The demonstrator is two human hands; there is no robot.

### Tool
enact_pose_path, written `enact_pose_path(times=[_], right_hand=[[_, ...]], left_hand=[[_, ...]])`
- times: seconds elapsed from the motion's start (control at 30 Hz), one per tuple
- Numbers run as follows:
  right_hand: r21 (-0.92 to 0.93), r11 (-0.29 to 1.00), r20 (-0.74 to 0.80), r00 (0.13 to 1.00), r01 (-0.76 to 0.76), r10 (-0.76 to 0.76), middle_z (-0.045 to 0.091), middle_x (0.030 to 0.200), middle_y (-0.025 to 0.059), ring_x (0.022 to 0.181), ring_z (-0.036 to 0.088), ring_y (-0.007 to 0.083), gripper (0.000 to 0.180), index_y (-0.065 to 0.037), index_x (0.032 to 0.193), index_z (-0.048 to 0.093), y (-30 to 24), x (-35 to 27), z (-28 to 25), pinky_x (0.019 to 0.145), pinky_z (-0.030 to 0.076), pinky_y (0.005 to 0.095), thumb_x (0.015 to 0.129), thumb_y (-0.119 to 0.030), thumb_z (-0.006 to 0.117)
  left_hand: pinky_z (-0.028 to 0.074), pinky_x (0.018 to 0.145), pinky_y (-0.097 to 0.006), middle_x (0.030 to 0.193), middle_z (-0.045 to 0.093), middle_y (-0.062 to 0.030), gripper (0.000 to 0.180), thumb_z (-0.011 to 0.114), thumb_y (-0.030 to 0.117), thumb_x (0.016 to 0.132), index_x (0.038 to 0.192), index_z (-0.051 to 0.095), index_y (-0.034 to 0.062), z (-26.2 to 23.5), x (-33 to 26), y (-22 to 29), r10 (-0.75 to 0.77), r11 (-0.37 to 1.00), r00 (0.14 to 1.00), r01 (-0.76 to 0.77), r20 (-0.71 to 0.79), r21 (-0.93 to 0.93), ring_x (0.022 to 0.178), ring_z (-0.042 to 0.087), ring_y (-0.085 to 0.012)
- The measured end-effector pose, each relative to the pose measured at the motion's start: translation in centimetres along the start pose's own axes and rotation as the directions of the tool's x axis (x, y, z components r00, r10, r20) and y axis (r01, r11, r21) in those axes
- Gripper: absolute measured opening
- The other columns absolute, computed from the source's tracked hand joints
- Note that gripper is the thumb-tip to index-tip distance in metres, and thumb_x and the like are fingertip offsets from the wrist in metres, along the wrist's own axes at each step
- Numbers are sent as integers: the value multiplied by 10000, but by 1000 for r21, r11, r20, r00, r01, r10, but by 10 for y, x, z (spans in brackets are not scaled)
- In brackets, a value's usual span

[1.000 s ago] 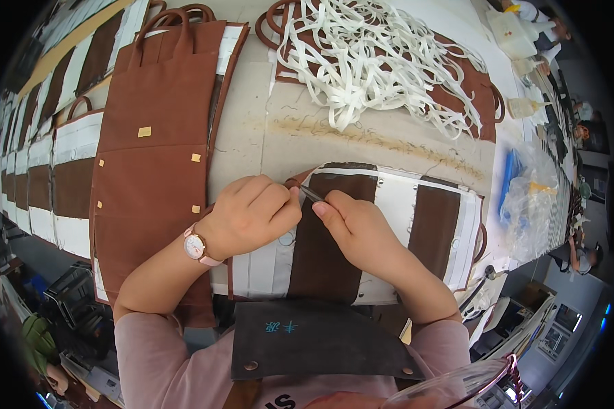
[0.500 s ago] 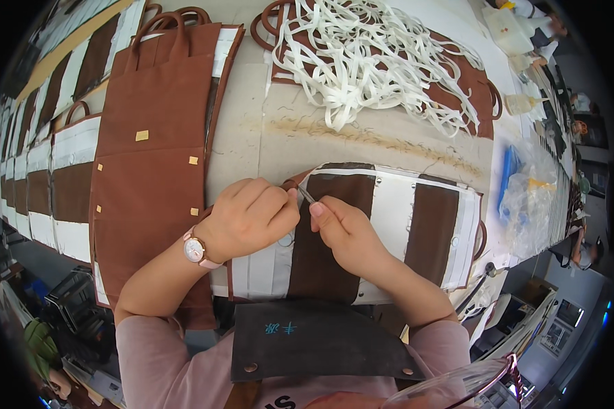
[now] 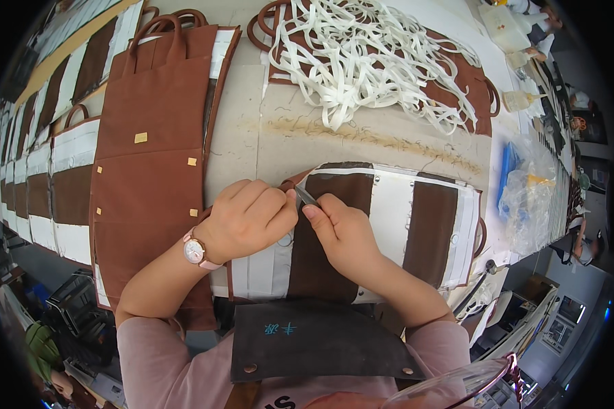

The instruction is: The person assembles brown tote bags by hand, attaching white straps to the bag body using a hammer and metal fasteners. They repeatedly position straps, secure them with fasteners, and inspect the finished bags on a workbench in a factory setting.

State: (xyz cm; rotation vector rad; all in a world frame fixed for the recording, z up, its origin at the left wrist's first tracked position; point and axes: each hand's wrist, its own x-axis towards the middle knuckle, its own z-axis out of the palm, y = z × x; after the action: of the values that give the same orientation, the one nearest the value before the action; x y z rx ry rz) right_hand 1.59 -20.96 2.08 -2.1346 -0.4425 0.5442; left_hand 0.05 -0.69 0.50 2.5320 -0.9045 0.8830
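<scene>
A bag panel [image 3: 389,211] with brown and white bands lies in front of me, one end toward my left. My left hand [image 3: 249,218], with a watch on its wrist, is closed on the panel's brown bag handle [image 3: 288,184] near the panel's far left corner. Between the thumb and fingers of my right hand [image 3: 341,232] is a small pointed metal tool [image 3: 306,196]; its kind is partly hidden by my grip. The tip points at the handle beside my left fingertips and seems to touch it.
Stacked brown bag pieces with handles [image 3: 150,102] lie to the left. A heap of white straps [image 3: 368,61] covers another brown piece at the back. Clear plastic bags [image 3: 529,194] and a squeeze bottle [image 3: 520,100] are on the right. People sit beyond the right edge.
My right hand has tilted slightly, and more of the metal tool shows now. The left hand stays at the handle, nearly still.
</scene>
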Motion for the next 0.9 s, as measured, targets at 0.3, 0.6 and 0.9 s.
enact_pose_path(times=[0.3,0.6,0.9], right_hand=[[98,995,-29,1000,3,0,558,631,203,591,572,415,344,-25,845,520,3,0,5,522,417,471,1028,-314,559],[191,982,-36,999,-15,22,561,657,201,586,560,391,316,-12,860,531,2,-1,7,537,426,434,1030,-276,563],[159,987,-54,998,-16,25,563,648,189,573,567,374,318,-21,862,540,3,-2,10,532,437,421,1028,-291,567]], left_hand=[[443,516,-274,734,465,-5,115,705,20,768,808,609,69,-2,2,0,-10,1000,1000,10,1,-16,623,525,-142],[437,514,-277,736,478,-5,107,708,24,768,805,617,66,-1,1,-1,-19,999,999,17,-27,-50,618,526,-145],[433,514,-270,735,480,-1,107,711,25,758,806,626,69,-2,0,-1,-3,1000,1000,2,-17,-31,621,526,-140]])
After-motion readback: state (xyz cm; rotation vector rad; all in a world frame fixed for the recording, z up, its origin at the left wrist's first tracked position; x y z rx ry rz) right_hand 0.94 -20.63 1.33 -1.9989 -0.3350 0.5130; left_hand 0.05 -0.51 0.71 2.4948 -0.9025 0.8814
